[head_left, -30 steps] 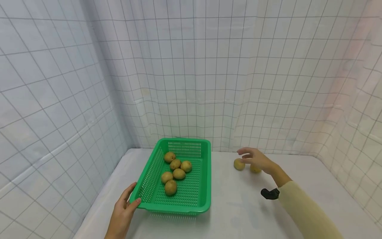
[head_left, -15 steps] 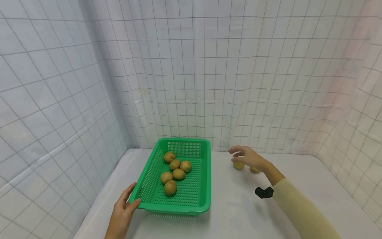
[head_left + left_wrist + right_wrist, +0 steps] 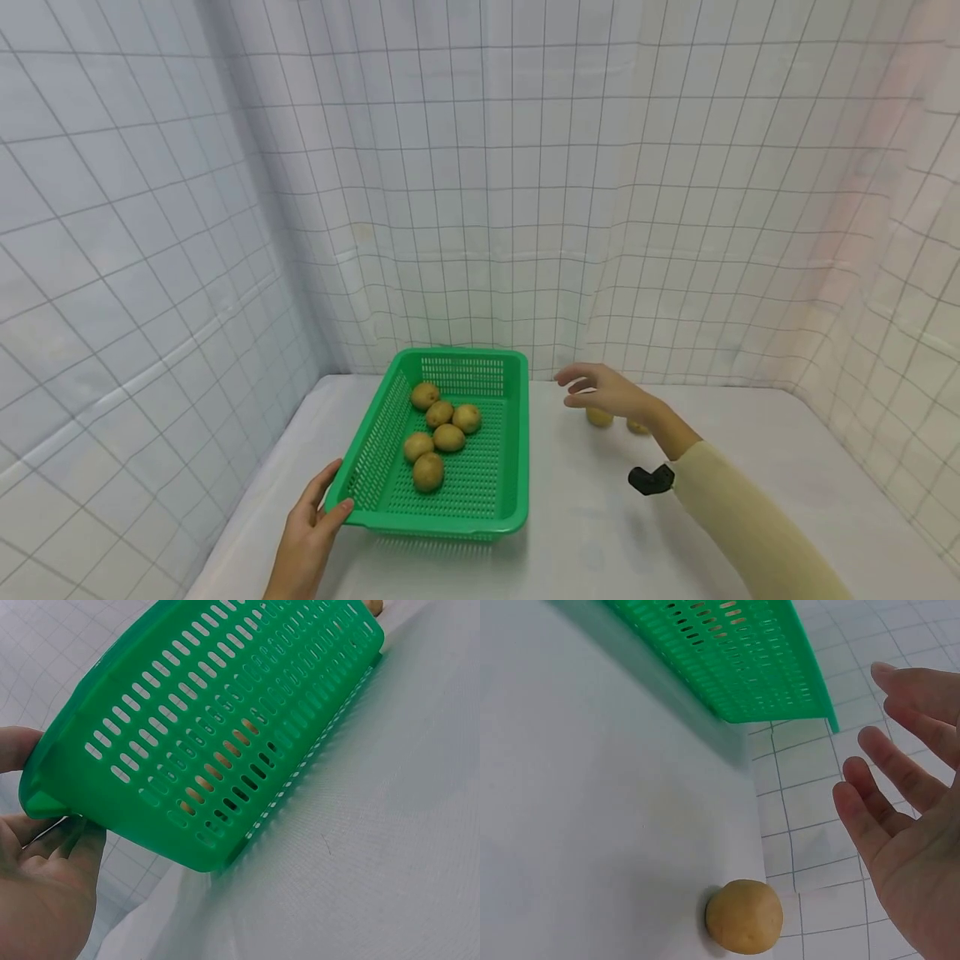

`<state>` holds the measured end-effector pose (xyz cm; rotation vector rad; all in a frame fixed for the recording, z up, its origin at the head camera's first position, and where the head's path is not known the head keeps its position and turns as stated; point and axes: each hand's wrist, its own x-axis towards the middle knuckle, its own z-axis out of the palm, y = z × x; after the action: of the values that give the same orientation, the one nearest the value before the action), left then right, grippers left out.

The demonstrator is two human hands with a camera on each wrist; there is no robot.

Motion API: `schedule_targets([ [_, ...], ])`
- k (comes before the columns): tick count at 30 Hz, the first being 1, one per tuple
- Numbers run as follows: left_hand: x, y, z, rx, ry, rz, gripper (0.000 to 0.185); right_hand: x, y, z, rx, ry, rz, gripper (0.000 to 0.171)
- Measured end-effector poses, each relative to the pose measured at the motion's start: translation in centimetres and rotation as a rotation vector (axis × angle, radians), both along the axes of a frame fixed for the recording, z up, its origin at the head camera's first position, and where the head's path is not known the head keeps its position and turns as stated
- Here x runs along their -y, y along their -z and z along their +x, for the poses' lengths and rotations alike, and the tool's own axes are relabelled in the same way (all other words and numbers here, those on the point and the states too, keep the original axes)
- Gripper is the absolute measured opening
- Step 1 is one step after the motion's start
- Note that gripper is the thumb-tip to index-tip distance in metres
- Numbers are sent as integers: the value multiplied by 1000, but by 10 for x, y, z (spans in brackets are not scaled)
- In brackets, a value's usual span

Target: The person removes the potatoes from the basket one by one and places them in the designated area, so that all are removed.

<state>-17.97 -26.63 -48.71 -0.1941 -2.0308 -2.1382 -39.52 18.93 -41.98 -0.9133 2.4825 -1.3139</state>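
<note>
Left hand point(image 3: 307, 533) clamped on the near left corner of the green basket point(image 3: 510, 467), thumb over the rim; six potatoes point(image 3: 438, 433) inside. Right hand point(image 3: 607, 392) with grip apart, fingers spread, empty, above a loose potato point(image 3: 598, 417) on the white worktop point(image 3: 600, 533), a second potato point(image 3: 638, 427) just beside.

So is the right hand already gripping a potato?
No, the right hand is open with fingers spread, hovering clear of the potato lying on the table.
</note>
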Motion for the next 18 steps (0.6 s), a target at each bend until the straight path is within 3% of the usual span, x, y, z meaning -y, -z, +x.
schedule_targets([
  [18,-1,-2,0,9,1,1,68,36,-19,7,-24,-97,4,44],
])
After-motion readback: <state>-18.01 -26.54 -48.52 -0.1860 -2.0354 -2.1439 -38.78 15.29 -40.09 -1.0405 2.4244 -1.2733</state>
